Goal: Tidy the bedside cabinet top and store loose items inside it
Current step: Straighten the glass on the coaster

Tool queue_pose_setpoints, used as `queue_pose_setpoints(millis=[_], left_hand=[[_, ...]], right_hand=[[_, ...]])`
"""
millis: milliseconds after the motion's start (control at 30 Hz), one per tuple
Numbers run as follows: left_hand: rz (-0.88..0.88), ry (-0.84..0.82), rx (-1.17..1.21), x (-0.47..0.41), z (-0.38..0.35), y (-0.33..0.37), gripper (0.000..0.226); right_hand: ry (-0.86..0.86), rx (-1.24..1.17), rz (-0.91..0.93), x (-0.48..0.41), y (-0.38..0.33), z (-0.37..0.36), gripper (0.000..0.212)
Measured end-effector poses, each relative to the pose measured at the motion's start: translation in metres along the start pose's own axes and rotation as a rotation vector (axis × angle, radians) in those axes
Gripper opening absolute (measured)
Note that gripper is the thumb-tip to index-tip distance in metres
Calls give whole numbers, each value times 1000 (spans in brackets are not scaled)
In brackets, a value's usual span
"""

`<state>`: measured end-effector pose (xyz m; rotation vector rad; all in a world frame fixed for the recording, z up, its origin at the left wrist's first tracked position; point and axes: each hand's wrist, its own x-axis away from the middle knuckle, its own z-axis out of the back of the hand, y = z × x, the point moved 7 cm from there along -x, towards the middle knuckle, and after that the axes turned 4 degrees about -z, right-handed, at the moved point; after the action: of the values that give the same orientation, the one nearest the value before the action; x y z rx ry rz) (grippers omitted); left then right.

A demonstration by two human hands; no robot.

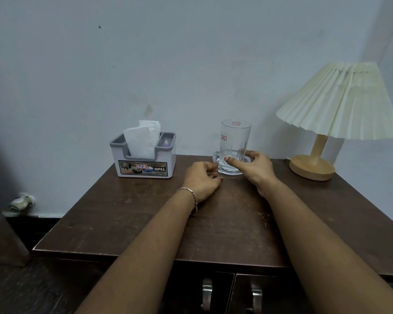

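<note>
A clear glass mug [235,141] stands upright near the back of the dark wooden cabinet top [145,223]. My right hand [252,168] curls round the mug's base, thumb across its front. My left hand [202,180], with a bracelet at the wrist, rests on the wood just left of the mug, its fingers curled; whether they touch the glass is unclear. A grey tissue holder [144,162] with white tissues sticking up stands at the back left, apart from both hands.
A pleated cream lamp [336,105] on a round wooden base [311,166] stands at the back right by the wall. Two cabinet doors with metal handles [207,293] sit below the front edge. A dark piece of furniture is at far left.
</note>
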<state>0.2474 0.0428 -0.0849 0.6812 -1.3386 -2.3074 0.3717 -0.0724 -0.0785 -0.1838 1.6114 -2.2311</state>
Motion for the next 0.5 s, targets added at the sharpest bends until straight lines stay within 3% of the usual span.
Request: queue_pose_setpoints(millis=[500], left_hand=[[-8, -6, -9, 0, -2, -2, 57]], right_hand=[[18, 93, 48, 8, -7, -2, 85]])
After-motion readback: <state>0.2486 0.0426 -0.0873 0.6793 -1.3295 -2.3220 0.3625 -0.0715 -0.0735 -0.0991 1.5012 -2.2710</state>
